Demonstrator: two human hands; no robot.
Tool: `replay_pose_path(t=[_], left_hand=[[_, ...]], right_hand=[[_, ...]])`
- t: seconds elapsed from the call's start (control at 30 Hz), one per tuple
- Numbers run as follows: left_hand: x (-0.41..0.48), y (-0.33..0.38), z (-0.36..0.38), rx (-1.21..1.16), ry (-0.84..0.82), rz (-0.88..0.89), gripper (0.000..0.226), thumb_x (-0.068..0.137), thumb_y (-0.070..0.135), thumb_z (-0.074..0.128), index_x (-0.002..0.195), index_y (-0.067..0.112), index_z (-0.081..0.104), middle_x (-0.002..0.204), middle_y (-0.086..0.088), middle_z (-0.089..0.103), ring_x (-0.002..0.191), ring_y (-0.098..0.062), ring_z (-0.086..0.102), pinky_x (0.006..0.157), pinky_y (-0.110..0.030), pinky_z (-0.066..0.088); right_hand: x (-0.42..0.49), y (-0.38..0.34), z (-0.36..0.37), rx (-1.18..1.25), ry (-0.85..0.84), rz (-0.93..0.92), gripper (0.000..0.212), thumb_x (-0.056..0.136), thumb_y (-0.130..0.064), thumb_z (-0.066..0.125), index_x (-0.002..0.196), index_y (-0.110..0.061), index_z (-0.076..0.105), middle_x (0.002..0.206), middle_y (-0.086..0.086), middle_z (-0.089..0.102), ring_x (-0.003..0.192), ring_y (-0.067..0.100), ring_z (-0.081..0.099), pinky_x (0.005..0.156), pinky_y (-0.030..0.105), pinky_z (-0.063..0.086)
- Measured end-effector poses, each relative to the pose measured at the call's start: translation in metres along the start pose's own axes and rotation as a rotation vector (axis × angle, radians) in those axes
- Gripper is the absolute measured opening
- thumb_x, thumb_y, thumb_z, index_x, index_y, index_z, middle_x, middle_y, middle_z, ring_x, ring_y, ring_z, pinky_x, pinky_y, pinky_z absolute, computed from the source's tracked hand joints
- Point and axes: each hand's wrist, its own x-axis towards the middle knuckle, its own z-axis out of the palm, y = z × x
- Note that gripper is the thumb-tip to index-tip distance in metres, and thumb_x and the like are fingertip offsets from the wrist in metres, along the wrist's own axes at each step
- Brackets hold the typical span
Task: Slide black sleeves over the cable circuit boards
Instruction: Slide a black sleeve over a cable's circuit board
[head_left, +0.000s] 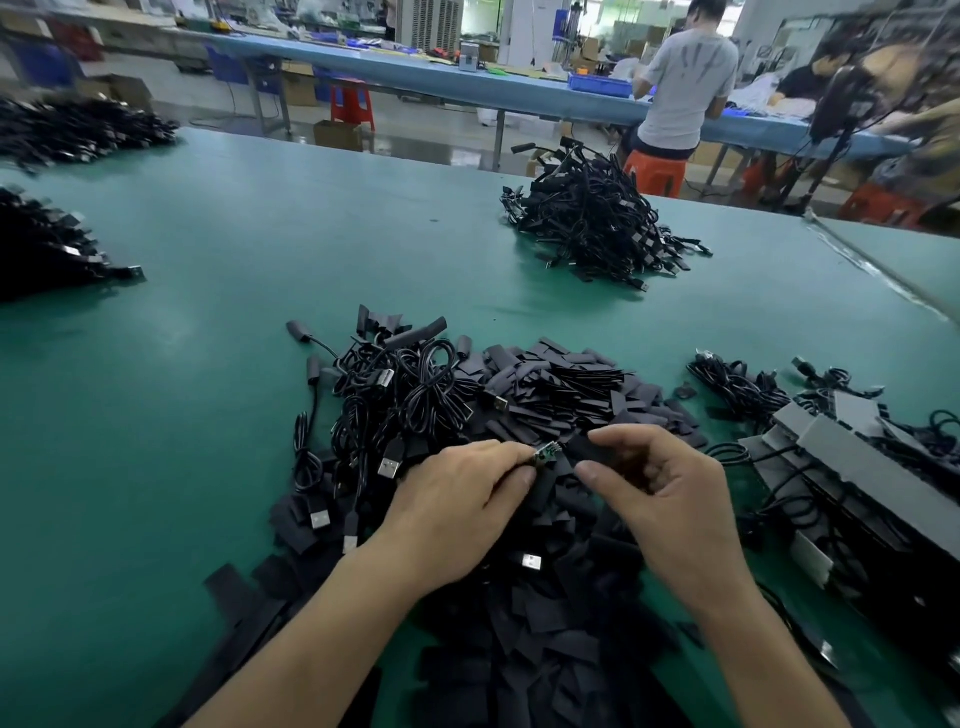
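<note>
On the near green bench (208, 364), the left hand (457, 499) pinches a small green circuit board (546, 455) at its fingertips, just above a pile of flat black sleeves (561, 384). The right hand (660, 488) is just beside the board with its fingers curled. I cannot tell whether they hold a sleeve. Coiled black USB cables (405, 395) lie left of the sleeves, and grey strips (857, 457) lie to the right. Farther off is another cable heap (587, 223). Beyond it a person (685, 88) stands at a blue bench (467, 83).

Standing person (685, 88), red stool (353, 106), perhaps fan (841, 101)
</note>
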Motion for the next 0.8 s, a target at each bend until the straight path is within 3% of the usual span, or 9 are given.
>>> replay_pose_path(t=[0.23, 0.3, 0.37, 0.47, 0.57, 0.7, 0.8], left_hand=[[0.0001, -0.0049, 0.0002, -0.223, 0.033, 0.01, 0.037, 0.103, 0.026, 0.053, 0.138, 0.037, 0.056, 0.094, 0.02, 0.066, 0.09, 0.0, 0.062, 0.079, -0.03, 0.053], [-0.0004, -0.0052, -0.0009, -0.278, 0.023, -0.004, 0.033, 0.102, 0.026, 0.054, 0.131, 0.043, 0.056, 0.089, 0.022, 0.068, 0.078, -0.001, 0.062, 0.071, -0.028, 0.051], [0.0, -0.006, -0.0009, -0.309, 0.018, -0.025, 0.016, 0.1, 0.03, 0.055, 0.109, 0.043, 0.055, 0.088, 0.022, 0.069, 0.071, -0.01, 0.062, 0.07, -0.039, 0.053], [-0.0005, -0.0053, -0.0019, -0.371, 0.033, -0.037, 0.009, 0.098, 0.032, 0.055, 0.095, 0.04, 0.053, 0.085, 0.019, 0.069, 0.071, -0.029, 0.062, 0.07, -0.049, 0.052], [-0.001, -0.0037, -0.0023, -0.404, 0.045, -0.03, 0.008, 0.097, 0.034, 0.055, 0.096, 0.042, 0.053, 0.089, 0.018, 0.07, 0.076, -0.034, 0.065, 0.071, -0.051, 0.053], [-0.0013, -0.0043, -0.0014, -0.419, 0.052, -0.043, 0.009, 0.095, 0.035, 0.055, 0.097, 0.044, 0.054, 0.092, 0.019, 0.071, 0.079, -0.027, 0.068, 0.076, -0.051, 0.055], [-0.0011, -0.0058, 0.0004, -0.423, 0.06, -0.046, 0.01, 0.096, 0.032, 0.058, 0.097, 0.041, 0.056, 0.091, 0.019, 0.071, 0.08, -0.024, 0.069, 0.079, -0.048, 0.056]], right_hand=[[-0.0005, -0.0007, 0.0044, -0.054, -0.007, 0.026, 0.029, 0.072, -0.019, 0.086, 0.093, -0.034, 0.073, 0.085, -0.015, 0.073, 0.077, 0.006, 0.069, 0.071, 0.02, 0.055], [-0.0001, -0.0018, 0.0045, -0.054, 0.004, 0.009, 0.026, 0.073, -0.026, 0.083, 0.093, -0.039, 0.072, 0.088, -0.018, 0.073, 0.081, 0.004, 0.07, 0.073, 0.019, 0.055], [0.0, -0.0019, 0.004, -0.06, 0.016, 0.002, 0.025, 0.073, -0.033, 0.078, 0.096, -0.042, 0.071, 0.088, -0.02, 0.073, 0.082, 0.002, 0.07, 0.074, 0.017, 0.054], [0.0004, 0.0001, 0.0023, -0.055, 0.003, 0.04, 0.042, 0.076, -0.025, 0.082, 0.11, -0.046, 0.07, 0.08, -0.017, 0.068, 0.072, 0.0, 0.063, 0.068, 0.015, 0.052], [-0.0009, 0.0002, 0.0017, -0.067, -0.027, 0.029, 0.042, 0.076, -0.019, 0.083, 0.104, -0.046, 0.07, 0.078, -0.015, 0.065, 0.067, 0.004, 0.06, 0.063, 0.012, 0.047], [-0.0023, -0.0015, 0.0019, -0.099, -0.023, 0.015, 0.033, 0.074, -0.019, 0.084, 0.099, -0.038, 0.074, 0.083, -0.026, 0.069, 0.076, -0.003, 0.065, 0.067, 0.006, 0.046], [-0.0017, -0.0008, 0.0011, -0.124, -0.038, 0.049, 0.03, 0.075, -0.023, 0.083, 0.101, -0.036, 0.074, 0.088, -0.025, 0.072, 0.083, -0.002, 0.068, 0.073, 0.011, 0.051]])
